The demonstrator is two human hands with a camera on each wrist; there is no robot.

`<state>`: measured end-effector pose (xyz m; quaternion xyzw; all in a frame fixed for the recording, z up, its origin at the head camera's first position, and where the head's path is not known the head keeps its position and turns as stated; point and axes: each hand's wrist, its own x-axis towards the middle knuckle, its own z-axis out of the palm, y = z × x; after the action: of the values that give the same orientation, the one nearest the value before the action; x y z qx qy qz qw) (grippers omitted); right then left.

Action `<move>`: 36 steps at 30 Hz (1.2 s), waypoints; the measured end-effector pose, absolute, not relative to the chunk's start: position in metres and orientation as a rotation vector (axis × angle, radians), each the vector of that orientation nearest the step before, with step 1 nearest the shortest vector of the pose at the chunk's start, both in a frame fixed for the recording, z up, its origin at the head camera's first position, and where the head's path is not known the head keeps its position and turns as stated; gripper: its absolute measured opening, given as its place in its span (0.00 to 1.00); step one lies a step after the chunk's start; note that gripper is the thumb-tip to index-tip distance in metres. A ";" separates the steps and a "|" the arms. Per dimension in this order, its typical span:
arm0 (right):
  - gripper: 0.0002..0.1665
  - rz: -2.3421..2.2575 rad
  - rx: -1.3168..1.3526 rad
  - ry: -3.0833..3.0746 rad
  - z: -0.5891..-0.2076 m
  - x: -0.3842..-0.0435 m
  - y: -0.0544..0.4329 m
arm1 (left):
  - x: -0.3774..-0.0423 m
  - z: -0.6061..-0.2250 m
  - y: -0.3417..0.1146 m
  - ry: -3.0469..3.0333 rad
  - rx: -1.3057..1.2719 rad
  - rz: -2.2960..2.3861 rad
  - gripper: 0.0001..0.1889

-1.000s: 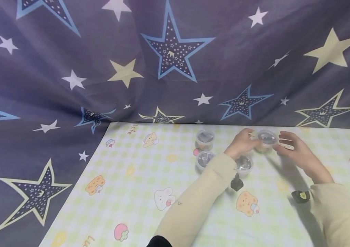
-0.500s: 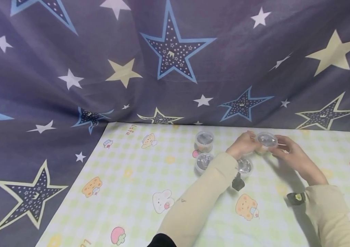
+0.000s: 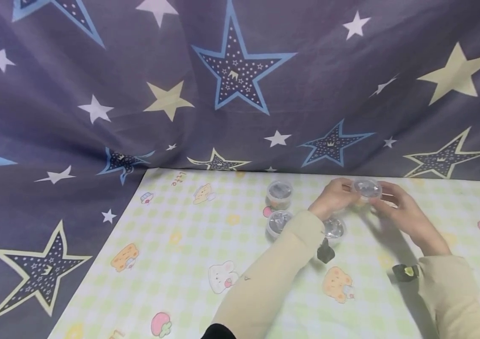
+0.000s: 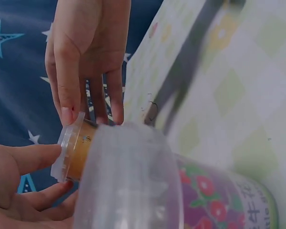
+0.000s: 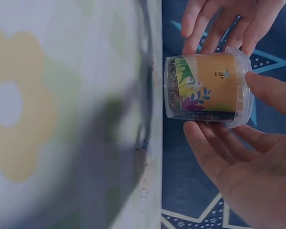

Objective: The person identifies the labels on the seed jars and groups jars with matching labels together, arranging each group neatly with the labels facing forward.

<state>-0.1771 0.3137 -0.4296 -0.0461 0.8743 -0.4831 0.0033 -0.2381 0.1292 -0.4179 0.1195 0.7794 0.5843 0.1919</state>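
Both hands hold a lidded clear plastic cup [image 3: 368, 188] at the far right of the table. In the right wrist view the cup [image 5: 212, 86] has an orange label with a bee and leaves, and dark grainy stuff near its base. My right hand [image 3: 405, 212] has its thumb at the lid rim and fingers along the side. My left hand [image 3: 334, 197] grips from the other side, its thumb at the lid in the left wrist view. I cannot tell whether the cup's base touches the table.
Another lidded cup [image 3: 334, 228] stands just below my left hand, its purple flowered label [image 4: 209, 195] showing in the left wrist view. Two more, a back cup [image 3: 280, 194] and a front cup [image 3: 279, 222], stand left. A starry curtain [image 3: 240, 127] hangs behind the checked tablecloth [image 3: 189, 263].
My right hand has come in from the right and its fingers have closed onto the cup. The cup has shifted slightly away since half a second ago. The other cups stay put.
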 end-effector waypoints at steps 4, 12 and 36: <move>0.38 -1.525 -0.183 2.774 -0.423 -0.177 0.306 | -0.236 -0.412 0.121 2.197 0.361 1.675 0.24; 0.35 -1.513 -0.205 2.855 -0.410 -0.171 0.294 | -0.229 -0.405 0.109 2.187 0.366 1.748 0.24; 0.30 -1.683 -0.279 2.902 -0.375 -0.150 0.244 | -0.196 -0.384 0.052 2.182 0.401 1.913 0.26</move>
<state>-0.1497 0.2438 -0.3751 -0.0823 0.8567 -0.4967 -0.1121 -0.1962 0.0517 -0.3839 0.1360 0.7407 0.6494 0.1057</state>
